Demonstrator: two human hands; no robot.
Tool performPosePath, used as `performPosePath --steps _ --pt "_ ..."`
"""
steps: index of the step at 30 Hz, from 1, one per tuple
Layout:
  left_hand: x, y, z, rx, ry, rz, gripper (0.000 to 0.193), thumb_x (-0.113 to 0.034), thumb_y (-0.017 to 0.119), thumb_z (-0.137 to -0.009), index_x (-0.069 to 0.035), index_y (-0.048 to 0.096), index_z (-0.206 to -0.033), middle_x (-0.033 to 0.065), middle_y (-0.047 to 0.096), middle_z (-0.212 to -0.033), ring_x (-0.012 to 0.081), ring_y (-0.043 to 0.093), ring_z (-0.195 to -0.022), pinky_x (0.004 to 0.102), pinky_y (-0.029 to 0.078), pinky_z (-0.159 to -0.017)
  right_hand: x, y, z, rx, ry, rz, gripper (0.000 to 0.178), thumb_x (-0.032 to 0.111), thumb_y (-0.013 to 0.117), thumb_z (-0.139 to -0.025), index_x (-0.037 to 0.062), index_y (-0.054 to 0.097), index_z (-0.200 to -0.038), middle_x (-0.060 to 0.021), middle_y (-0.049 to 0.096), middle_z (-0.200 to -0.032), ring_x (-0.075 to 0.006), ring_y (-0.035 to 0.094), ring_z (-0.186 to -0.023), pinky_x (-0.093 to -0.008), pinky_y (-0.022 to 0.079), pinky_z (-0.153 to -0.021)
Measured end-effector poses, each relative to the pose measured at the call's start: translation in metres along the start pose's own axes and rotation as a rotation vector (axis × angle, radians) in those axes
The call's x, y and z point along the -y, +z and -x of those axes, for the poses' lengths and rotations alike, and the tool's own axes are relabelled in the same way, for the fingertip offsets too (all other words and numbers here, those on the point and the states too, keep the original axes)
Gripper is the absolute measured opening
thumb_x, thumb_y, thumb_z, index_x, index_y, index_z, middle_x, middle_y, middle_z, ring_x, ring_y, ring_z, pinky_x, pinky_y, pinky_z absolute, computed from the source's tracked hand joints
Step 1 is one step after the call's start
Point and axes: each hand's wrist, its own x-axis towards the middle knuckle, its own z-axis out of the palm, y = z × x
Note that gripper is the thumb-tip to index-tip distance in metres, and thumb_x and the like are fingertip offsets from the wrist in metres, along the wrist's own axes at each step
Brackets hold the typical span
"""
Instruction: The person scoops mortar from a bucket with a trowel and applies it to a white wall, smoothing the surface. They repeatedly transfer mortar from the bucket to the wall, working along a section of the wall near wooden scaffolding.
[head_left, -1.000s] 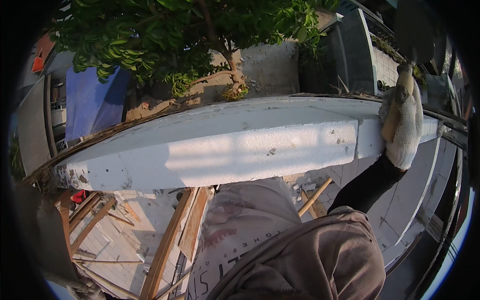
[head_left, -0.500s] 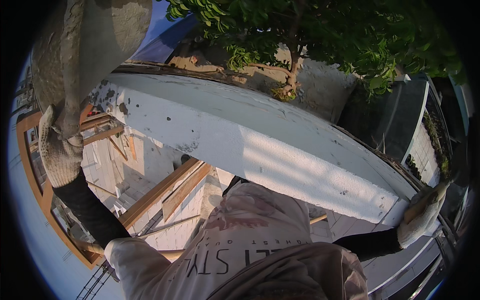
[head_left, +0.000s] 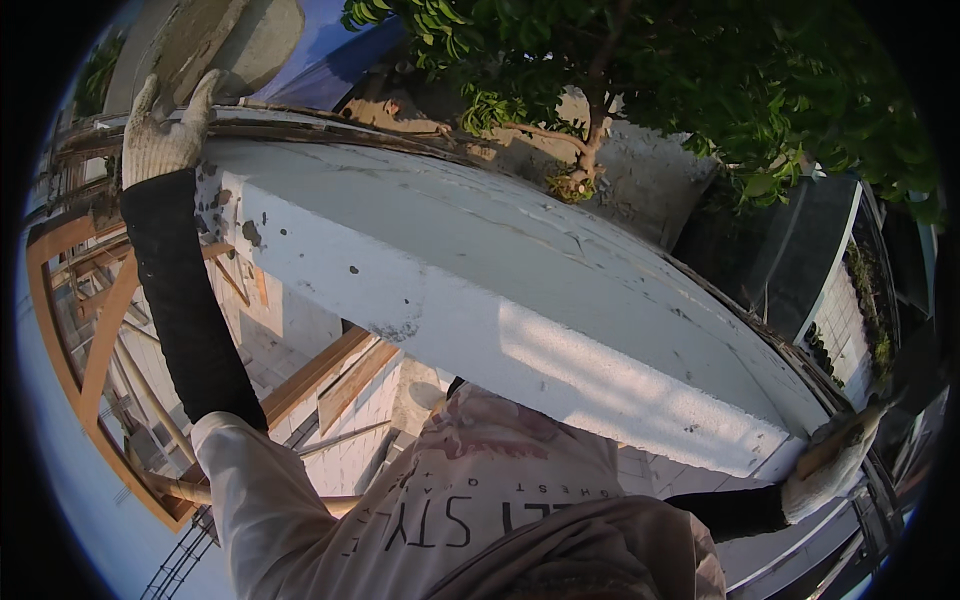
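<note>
My left hand (head_left: 162, 142), in a pale knit glove, reaches forward past the left end of the white wall. Its fingers and thumb are around the ridged edge or handle of a grey, mortar-smeared board (head_left: 262, 52), which runs out of the picture at the top left. Far to the right, my gloved right hand (head_left: 828, 482) is closed round the wooden handle of a trowel (head_left: 838, 440). The trowel's dark blade is hard to make out against the shadow. Between my hands lies the wall's white top (head_left: 450, 315), chipped and spotted at its left end.
Wooden frame pieces (head_left: 105, 340) and a brown beam (head_left: 315, 375) stand below on the left, over a drop to a lower floor. Beyond the wall's grey outer face (head_left: 440, 215) grows a leafy tree (head_left: 590, 150). A dark roof (head_left: 810, 250) lies to the right.
My left arm has stretched forward, carrying the board farther away toward the top left. My right hand, still on the trowel, has shifted slightly down and toward me.
</note>
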Motion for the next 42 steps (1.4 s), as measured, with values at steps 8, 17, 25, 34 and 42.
performPosePath --steps 8,17,25,34,42 --pt "-0.081 -0.039 0.036 -0.024 -0.170 1.686 0.057 -0.025 0.054 -0.112 -0.002 0.037 -0.160 0.0224 0.038 -0.165 0.0303 0.039 -0.153 0.0443 0.043 -0.125 -0.004 -0.011 -0.003 0.052 0.037 0.000 0.072 0.048 0.062 -0.104 0.0028 0.046 -0.158 -0.0013 0.055 -0.097 -0.0079 0.048 -0.079 -0.0236 0.038 -0.069" --pt "-0.042 -0.018 0.194 -0.003 -0.307 2.099 0.061 -0.019 0.044 -0.114 -0.007 0.019 -0.169 0.0273 0.032 -0.168 0.0419 0.057 -0.139 0.0478 0.063 -0.101 -0.009 -0.007 -0.005 -0.037 0.012 0.003 0.081 0.052 0.066 -0.100 0.0034 0.043 -0.161 -0.0037 0.056 -0.095 -0.0093 0.053 -0.077 -0.0233 0.041 -0.066" --pt "-0.034 0.062 0.324 -0.142 -0.800 2.202 0.050 -0.021 0.047 -0.114 -0.003 0.039 -0.160 0.0225 0.057 -0.151 0.0291 0.069 -0.124 0.0400 0.069 -0.086 -0.008 -0.014 -0.009 0.049 0.045 -0.042 0.078 0.048 0.066 -0.099 0.0034 0.045 -0.160 -0.0056 0.059 -0.097 -0.0106 0.056 -0.079 -0.0246 0.042 -0.068" --pt "-0.060 0.162 0.405 -0.002 -1.294 2.103 0.046 -0.022 0.058 -0.110 -0.002 0.053 -0.151 0.0200 0.073 -0.130 0.0257 0.077 -0.095 0.0315 0.067 -0.070 0.007 0.004 0.002 0.006 0.031 -0.071 0.069 0.042 0.066 -0.102 0.0012 0.049 -0.156 -0.0057 0.061 -0.103 -0.0103 0.051 -0.080 -0.0232 0.039 -0.070" --pt "-0.076 0.242 0.500 0.133 -1.638 1.882 0.023 -0.021 0.069 -0.103 -0.009 0.064 -0.122 0.0142 0.072 -0.109 0.0317 0.076 -0.089 0.0338 0.058 -0.058 0.007 0.003 -0.003 0.027 0.048 -0.151 0.060 0.036 0.062 -0.107 0.0015 0.050 -0.154 -0.0036 0.059 -0.108 -0.0088 0.051 -0.091 -0.0221 0.039 -0.076"
